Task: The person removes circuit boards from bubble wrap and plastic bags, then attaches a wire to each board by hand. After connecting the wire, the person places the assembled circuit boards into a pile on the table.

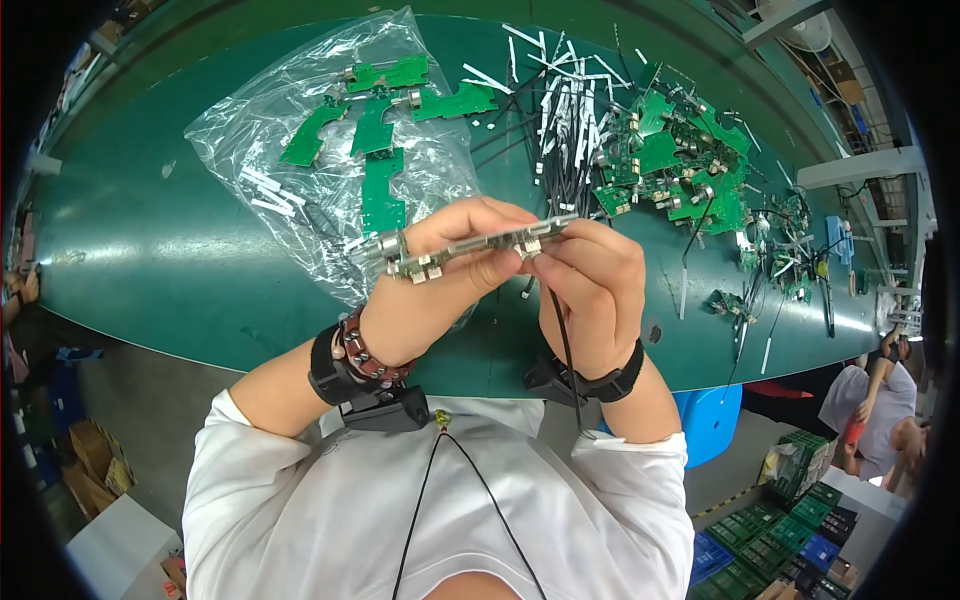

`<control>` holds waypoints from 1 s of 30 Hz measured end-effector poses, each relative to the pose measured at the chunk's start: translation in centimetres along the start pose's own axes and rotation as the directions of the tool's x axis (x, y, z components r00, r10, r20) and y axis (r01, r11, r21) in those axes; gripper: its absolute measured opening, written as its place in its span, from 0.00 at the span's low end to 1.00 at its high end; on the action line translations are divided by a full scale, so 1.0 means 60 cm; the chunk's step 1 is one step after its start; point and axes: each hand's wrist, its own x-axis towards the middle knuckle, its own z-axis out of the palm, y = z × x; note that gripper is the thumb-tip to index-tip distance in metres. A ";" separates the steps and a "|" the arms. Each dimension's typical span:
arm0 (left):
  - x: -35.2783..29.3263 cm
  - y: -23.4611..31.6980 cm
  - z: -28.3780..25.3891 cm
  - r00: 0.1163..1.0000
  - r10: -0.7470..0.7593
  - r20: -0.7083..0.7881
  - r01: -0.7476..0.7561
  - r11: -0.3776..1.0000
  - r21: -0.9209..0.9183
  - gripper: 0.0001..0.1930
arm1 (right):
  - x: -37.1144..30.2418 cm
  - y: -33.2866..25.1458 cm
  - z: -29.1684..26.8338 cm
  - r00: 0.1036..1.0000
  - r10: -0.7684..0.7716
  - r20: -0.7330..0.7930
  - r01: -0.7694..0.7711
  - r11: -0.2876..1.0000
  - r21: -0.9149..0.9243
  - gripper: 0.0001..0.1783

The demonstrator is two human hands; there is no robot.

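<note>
My left hand [425,295] is closed around a circuit board [470,243], held edge-on above the table's near side. Small white connectors and a round metal part sit along that board. At its right end, my right hand [605,300] is closed in a pinch on a thin black cable [566,350], which hangs down past the wrist. The fingertips meet the board next to a white connector [528,247]; whether the cable's end is seated there is hidden. Beyond my hands, several green boards [383,190] lie on a clear plastic bag [250,130].
Behind my right hand lies a bundle of black cables with white tags [570,125]. A heap of green boards [690,160] is to its right, with more cabled boards [785,250] farther right. A blue stool [710,425] stands below the green table's edge [480,385]. Another person [880,410] is at far right.
</note>
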 end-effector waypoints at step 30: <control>-0.016 0.021 -0.014 0.995 -0.002 0.095 -0.043 0.882 0.470 0.10 | 0.051 0.090 -0.067 0.850 0.524 -0.053 -0.469 0.799 0.377 0.03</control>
